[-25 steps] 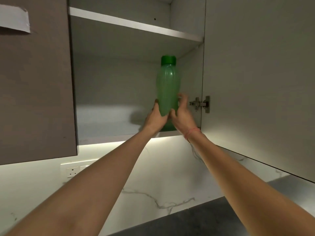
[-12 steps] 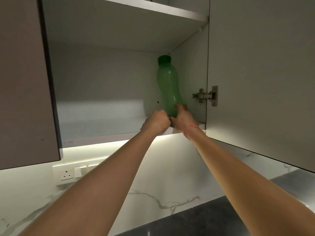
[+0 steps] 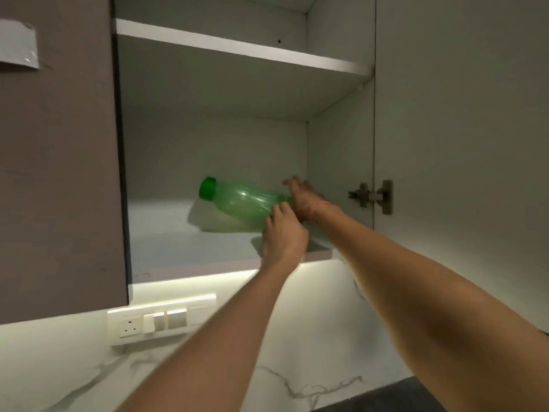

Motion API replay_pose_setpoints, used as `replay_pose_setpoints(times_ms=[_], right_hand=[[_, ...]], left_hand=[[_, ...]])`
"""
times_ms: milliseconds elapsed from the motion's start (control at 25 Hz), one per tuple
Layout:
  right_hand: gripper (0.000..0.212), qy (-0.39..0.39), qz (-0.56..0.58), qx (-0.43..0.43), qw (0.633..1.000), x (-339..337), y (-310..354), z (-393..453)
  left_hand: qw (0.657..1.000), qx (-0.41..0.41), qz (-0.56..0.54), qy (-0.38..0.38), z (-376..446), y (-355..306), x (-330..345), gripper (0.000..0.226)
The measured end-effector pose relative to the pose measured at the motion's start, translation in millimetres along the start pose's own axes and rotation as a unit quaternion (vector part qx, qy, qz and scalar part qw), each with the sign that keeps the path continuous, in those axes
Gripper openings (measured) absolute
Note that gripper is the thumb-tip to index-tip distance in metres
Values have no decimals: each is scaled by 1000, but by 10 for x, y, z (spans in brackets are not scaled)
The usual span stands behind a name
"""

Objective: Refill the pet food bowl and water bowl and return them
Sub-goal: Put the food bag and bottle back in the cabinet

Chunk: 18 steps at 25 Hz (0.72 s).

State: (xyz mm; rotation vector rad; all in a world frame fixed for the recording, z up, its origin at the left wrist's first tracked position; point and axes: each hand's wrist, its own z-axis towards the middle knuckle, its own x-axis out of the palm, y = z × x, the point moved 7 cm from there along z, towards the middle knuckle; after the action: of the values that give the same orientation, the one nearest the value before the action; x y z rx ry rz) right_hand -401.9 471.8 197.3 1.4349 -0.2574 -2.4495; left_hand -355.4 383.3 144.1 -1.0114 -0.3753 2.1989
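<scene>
A translucent green bottle (image 3: pixel 243 203) with a green cap lies tipped on its side on the lower shelf (image 3: pixel 190 251) of an open wall cabinet, cap pointing left. My right hand (image 3: pixel 303 197) is at the bottle's base with its fingers spread apart, and it hides that end. Just below, my left hand (image 3: pixel 282 236) has curled fingers touching the bottle's side; whether it grips is unclear. No pet bowl shows in this view.
The cabinet's right door (image 3: pixel 463 144) stands open with a metal hinge (image 3: pixel 371 196). An upper shelf (image 3: pixel 243 50) spans the cabinet. A closed brown door (image 3: pixel 56 159) is on the left. A socket and switch panel (image 3: pixel 160 319) sits on the marble wall below.
The bottle stood upright between both hands a second ago, then leaned left; now it lies on its side. My right hand has opened and my left hand has dropped lower.
</scene>
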Motion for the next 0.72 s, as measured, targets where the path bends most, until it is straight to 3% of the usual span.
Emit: replay_pose_setpoints(times_ms=[120, 200, 280, 360, 520, 600, 720], right_hand=[[42, 100, -68, -28, 992, 260, 249, 297], [40, 73, -152, -60, 984, 320, 348, 375], [35, 44, -171, -78, 981, 292, 326, 420], [33, 15, -118, -51, 992, 182, 171, 398], [60, -61, 71, 84, 992, -64, -418, 50], [61, -70, 196, 123, 970, -45, -635, -118], [61, -73, 258, 134, 954, -34, -753, -279]], left_hand=[[987, 93, 30, -128, -83, -64, -171, 37], [986, 80, 62, -136, -8, -33, -191, 42], [987, 74, 79, -119, 6, -53, -180, 31], [987, 90, 55, -121, -40, -62, -157, 28], [991, 83, 33, -99, -54, -44, -116, 37], [996, 61, 42, -45, -10, -27, -59, 46], [994, 50, 58, 82, 44, -23, 85, 63]])
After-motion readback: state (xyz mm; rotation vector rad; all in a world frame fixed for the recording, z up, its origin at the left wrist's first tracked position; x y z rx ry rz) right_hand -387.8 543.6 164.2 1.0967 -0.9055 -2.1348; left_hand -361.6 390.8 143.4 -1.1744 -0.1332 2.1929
